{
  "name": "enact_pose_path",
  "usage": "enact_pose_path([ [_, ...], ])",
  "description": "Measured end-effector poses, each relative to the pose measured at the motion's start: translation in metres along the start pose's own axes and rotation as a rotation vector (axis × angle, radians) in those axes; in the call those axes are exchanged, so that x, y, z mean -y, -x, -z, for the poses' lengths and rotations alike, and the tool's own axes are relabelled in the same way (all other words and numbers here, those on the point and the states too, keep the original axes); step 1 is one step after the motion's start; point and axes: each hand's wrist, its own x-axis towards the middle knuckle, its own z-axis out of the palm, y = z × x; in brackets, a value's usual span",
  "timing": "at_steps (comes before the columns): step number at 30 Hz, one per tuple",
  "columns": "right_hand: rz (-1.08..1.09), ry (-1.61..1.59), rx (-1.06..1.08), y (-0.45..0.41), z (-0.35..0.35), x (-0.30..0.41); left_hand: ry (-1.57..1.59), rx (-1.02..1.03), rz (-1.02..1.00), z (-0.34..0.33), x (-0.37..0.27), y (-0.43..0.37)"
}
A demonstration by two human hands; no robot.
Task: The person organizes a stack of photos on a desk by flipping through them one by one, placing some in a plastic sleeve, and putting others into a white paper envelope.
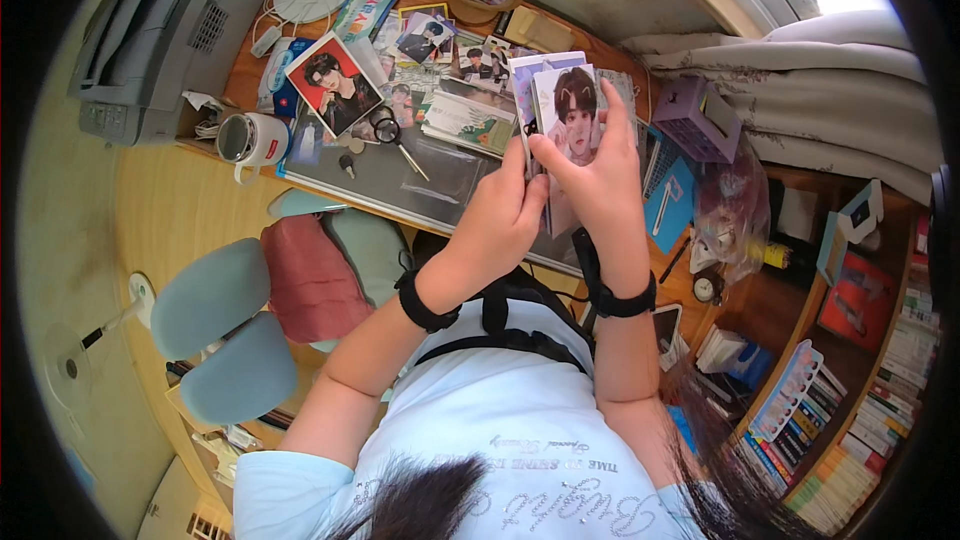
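Note:
My left hand (499,221) grips a stack of picture cards (574,116) from its near left side, above the desk. The thumb and fingers of my right hand (611,157) span the front and right edge of the same stack. The top card shows a portrait; larger pale purple cards stick out behind it. On the desk to the left lie a red-backed portrait print (334,86), a magnifying glass (388,131), a small key (347,165), and a spread of printed cards (469,116). A clear plastic sleeve (442,184) lies on the dark desk mat.
A white lidded mug (255,139) stands at the desk's left edge, near a grey printer (165,52). To the right are a purple box (697,120), a blue sheet with a pen (670,202) and a small clock (706,289). Chairs (217,300) stand below left.

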Motion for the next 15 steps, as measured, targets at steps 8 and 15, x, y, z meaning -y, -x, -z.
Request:
enact_pose_path([
  [8,-0.037,-0.037,0.016,0.007,0.003,-0.005,0.152,0.011,0.100,-0.007,0.008,0.014],
  [15,-0.163,-0.265,0.067,-0.001,0.037,-0.019,0.641,-0.065,0.311,-0.004,0.028,0.015],
])
